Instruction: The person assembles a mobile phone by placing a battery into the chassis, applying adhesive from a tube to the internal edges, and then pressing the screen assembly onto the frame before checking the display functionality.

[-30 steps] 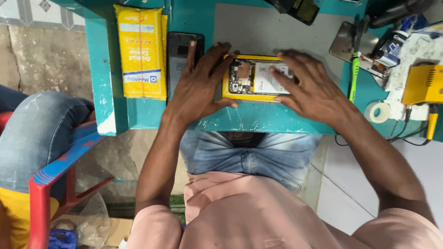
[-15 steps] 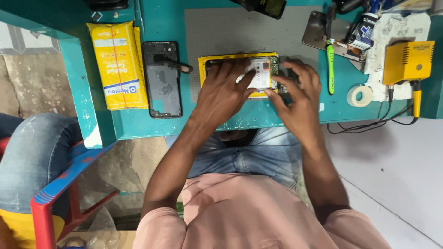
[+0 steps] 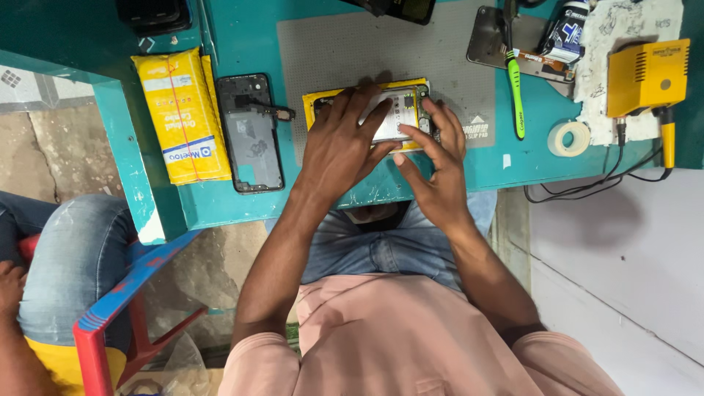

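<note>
Pressing down on the opened phone [image 3: 392, 117] in its yellow frame, my left hand [image 3: 341, 150] lies flat across it, fingers spread, clasping nothing. My right hand [image 3: 433, 165] touches its right end with bent fingertips. It rests on the grey mat [image 3: 352, 51] on the teal table [image 3: 220, 198]. Left of it lie a black back cover [image 3: 249, 136] and a yellow packet [image 3: 183, 117]; to the right, a green toothbrush [image 3: 515, 92] and tape roll [image 3: 568, 138].

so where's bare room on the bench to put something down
The grey mat is bare above the opened phone. Teal benchtop lies bare between the green toothbrush and tape roll. It is crowded around the left hand, right hand and yellow station.
</note>
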